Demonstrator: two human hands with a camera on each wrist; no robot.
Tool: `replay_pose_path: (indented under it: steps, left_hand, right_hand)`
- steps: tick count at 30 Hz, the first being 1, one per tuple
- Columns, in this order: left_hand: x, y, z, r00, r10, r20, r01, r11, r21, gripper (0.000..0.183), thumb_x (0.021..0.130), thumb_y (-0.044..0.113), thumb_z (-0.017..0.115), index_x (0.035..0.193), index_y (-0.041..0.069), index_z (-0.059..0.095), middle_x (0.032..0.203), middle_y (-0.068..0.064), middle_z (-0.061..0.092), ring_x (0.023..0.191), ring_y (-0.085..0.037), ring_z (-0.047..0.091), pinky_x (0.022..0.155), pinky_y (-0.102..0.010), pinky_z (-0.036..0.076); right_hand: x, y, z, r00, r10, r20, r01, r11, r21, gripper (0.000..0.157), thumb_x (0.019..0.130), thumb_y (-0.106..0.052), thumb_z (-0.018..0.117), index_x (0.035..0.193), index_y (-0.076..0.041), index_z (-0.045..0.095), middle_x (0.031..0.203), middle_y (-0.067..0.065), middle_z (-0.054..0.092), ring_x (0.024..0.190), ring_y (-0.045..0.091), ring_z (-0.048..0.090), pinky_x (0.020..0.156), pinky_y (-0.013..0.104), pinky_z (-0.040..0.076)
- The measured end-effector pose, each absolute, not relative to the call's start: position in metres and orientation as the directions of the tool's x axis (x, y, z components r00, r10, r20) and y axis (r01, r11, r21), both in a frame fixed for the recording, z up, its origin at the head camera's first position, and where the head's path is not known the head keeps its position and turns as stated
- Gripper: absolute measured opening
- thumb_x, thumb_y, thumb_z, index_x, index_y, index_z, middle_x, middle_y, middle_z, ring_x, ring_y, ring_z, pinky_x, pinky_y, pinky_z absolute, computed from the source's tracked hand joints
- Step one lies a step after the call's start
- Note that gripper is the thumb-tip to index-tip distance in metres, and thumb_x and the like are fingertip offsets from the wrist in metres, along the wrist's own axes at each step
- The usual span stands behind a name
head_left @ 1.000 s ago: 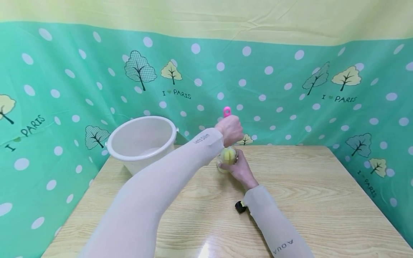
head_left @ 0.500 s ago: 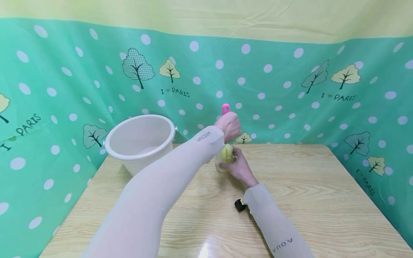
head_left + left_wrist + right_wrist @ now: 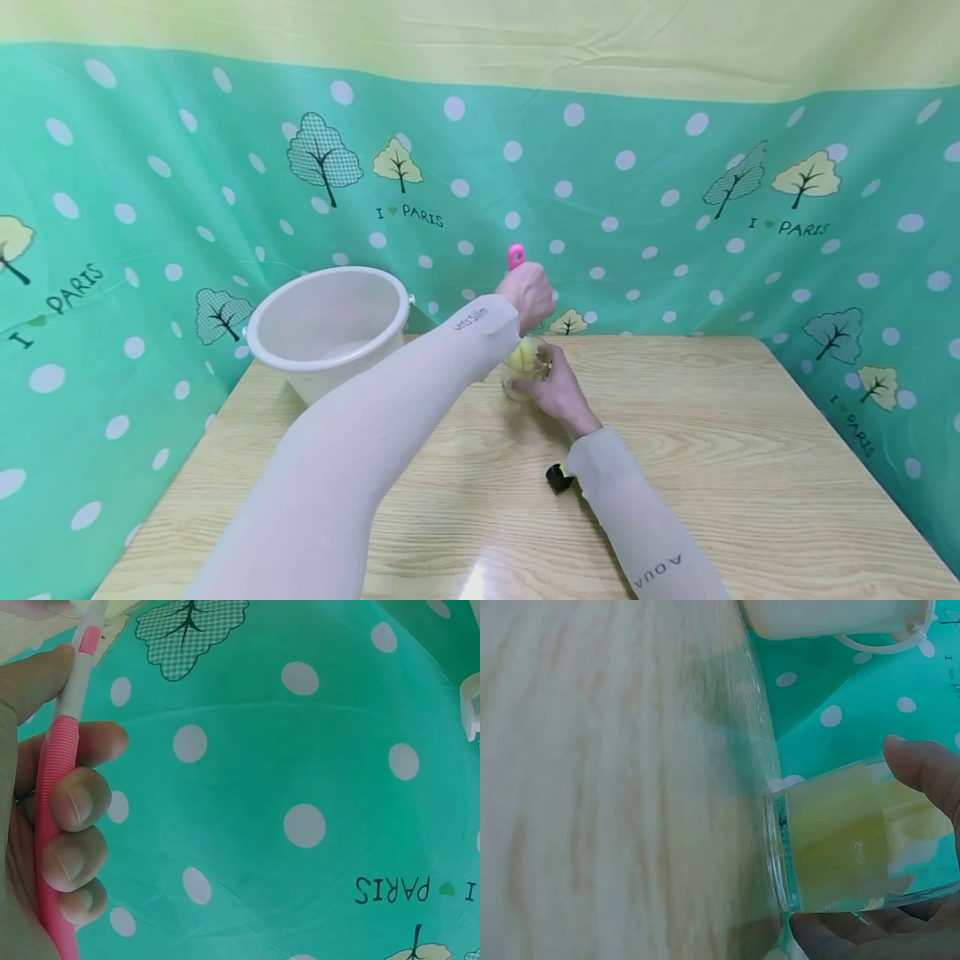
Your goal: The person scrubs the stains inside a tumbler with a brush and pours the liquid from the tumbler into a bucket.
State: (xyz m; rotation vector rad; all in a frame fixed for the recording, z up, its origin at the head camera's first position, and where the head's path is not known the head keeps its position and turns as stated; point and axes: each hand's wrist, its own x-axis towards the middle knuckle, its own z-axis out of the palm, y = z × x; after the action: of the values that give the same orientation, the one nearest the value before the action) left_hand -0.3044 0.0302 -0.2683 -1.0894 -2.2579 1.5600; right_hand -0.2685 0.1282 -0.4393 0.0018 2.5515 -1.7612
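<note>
My left hand (image 3: 529,297) grips the pink-and-white handle of a bottle brush (image 3: 61,746), thumb laid along the white part and fingers curled round the pink grip. The looped handle end rises above the fist in the head view. Below it, the yellow sponge head (image 3: 523,356) sits inside a clear drinking glass (image 3: 832,840). Around the glass my right hand (image 3: 564,393) is curled, thumb on one side and fingers on the other. The glass stands upright with its base at the tabletop; yellowish cloudiness shows through its wall.
A white bucket (image 3: 330,365) stands at the back left of the wooden table (image 3: 720,467), beside the left forearm. A small black object (image 3: 558,478) is by the right cuff. Behind the table hangs a green dotted curtain (image 3: 660,250).
My left fist and the brush handle have shifted slightly left, and the sponge head has moved left within the glass. The right hand keeps its hold on the glass, nearly still.
</note>
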Motion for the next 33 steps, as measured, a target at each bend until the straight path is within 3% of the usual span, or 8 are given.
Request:
replay_pose_path:
  steps: [6,12,19,25,33]
  left_hand:
    - [-0.3,0.028,-0.266,-0.692,0.673,-0.263,0.492,0.173,-0.853,0.013,0.084,0.025,0.048,0.074,0.019,0.054,0.063,0.007,0.041,0.053,-0.007,0.033,0.047,-0.023,0.028]
    - [-0.297,0.027,-0.264,-0.662,0.699,-0.27,0.515,0.164,-0.841,0.011,0.081,0.024,0.049,0.071,0.02,0.053,0.063,0.007,0.049,0.053,-0.009,0.043,0.048,-0.023,0.036]
    - [-0.294,0.031,-0.264,-0.628,0.735,-0.256,0.539,0.173,-0.824,0.008,0.077,0.02,0.048,0.072,0.02,0.054,0.065,0.007,0.052,0.059,-0.01,0.047,0.054,-0.025,0.039]
    - [-0.292,0.04,-0.264,-0.595,0.765,-0.246,0.53,0.144,-0.835,0.011,0.078,0.019,0.046,0.073,0.02,0.055,0.064,0.008,0.049,0.058,-0.009,0.043,0.052,-0.025,0.034]
    - [-0.296,0.045,-0.269,-0.584,0.777,-0.233,0.473,0.094,-0.876,0.017,0.083,0.013,0.044,0.069,0.02,0.052,0.061,0.009,0.044,0.055,-0.008,0.035,0.048,-0.024,0.024]
  right_hand:
    - [-0.267,0.128,-0.438,-0.999,-0.026,-0.035,0.023,0.361,-0.932,0.09,0.074,-0.03,0.081,0.144,-0.014,0.027,0.144,0.007,0.033,0.131,0.035,0.034,0.104,0.052,0.035]
    - [-0.268,0.127,-0.44,-0.998,-0.021,-0.055,0.044,0.34,-0.939,0.092,0.074,-0.03,0.081,0.145,-0.015,0.026,0.15,0.006,0.027,0.135,0.035,0.029,0.108,0.051,0.03]
    - [-0.27,0.126,-0.441,-1.0,-0.019,-0.023,0.016,0.323,-0.946,0.088,0.074,-0.024,0.082,0.143,-0.014,0.028,0.143,0.007,0.037,0.126,0.027,0.041,0.108,0.047,0.029]
    - [-0.271,0.127,-0.443,-1.0,-0.024,-0.012,0.003,0.349,-0.937,0.083,0.074,-0.026,0.082,0.138,-0.013,0.031,0.129,0.007,0.047,0.12,0.025,0.046,0.107,0.046,0.031]
    - [-0.271,0.128,-0.442,-0.999,-0.037,0.008,-0.021,0.363,-0.931,0.084,0.074,-0.024,0.081,0.139,-0.012,0.029,0.124,0.008,0.049,0.115,0.025,0.048,0.106,0.044,0.034]
